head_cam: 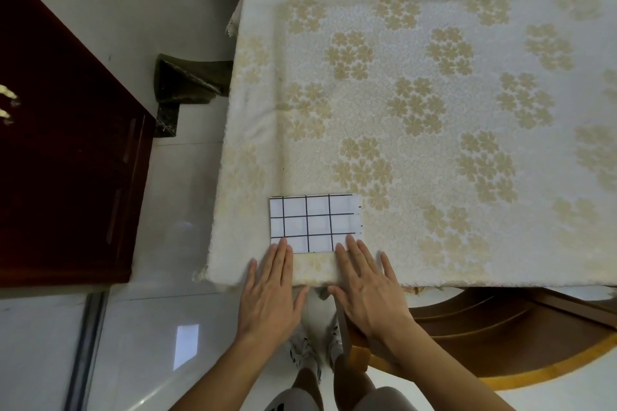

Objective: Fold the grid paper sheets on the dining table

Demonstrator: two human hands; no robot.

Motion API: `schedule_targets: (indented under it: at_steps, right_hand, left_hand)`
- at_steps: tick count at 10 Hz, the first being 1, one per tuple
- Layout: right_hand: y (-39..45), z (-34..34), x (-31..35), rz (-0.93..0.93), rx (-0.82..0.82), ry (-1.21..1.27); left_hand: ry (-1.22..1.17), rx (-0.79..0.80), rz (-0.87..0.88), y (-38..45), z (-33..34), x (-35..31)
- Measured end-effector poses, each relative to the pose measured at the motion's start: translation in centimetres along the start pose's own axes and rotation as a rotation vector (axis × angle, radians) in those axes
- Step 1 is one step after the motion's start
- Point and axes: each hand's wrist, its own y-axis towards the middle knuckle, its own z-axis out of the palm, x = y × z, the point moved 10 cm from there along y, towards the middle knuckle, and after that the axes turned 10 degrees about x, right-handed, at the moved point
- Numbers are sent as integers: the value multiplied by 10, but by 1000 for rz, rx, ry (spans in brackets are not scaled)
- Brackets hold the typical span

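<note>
— Where do we see the grid paper (315,223)?
— Flat on the desk (434,110), toward seven o'clock, close to its near edge.
— And our hands?
— Left hand (270,294) at the paper's six o'clock, right hand (367,290) toward five; both flat, fingers (283,245) straight, tips pressing its near edge, grasping nothing.

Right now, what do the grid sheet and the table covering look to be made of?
Grid sheet: thin white paper, matte, printed with black lines, lying flat with crisp edges. Table covering: seemingly lace-textured cloth or embossed vinyl, cream with beige flowers, draping over the edge.
</note>
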Motion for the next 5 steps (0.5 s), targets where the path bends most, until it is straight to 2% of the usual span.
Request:
schedule_targets:
  at_steps: [4, 5]
  right_hand:
    - [-2, -3, 4, -10, 74, -35]
    - [-10, -26, 1, 6, -71, -1]
  left_hand:
    - [61, -23, -1, 1, -7, -3]
    - [63, -110, 12, 1, -36, -7]
